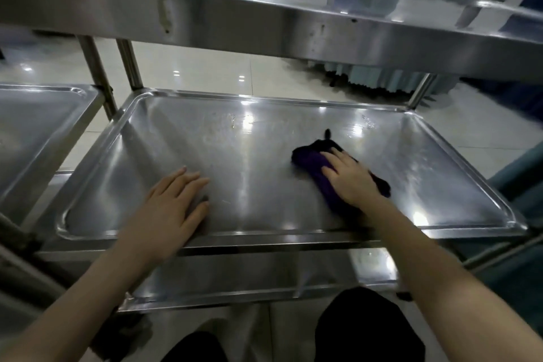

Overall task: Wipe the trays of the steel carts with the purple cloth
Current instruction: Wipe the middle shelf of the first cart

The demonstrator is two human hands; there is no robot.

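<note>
A rectangular tray of polished stainless steel, smooth and mirror-glossy, is streaked with faint smears. A soft, matt purple cloth is bunched near its right edge. Pale glossy floor tiles are seen beyond.

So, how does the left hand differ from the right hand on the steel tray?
The left hand lies flat on the bare steel tray; the right hand presses on the crumpled purple cloth. The left hand sits near the tray's front edge; the right hand reaches farther in. Both have straight fingers.
</note>
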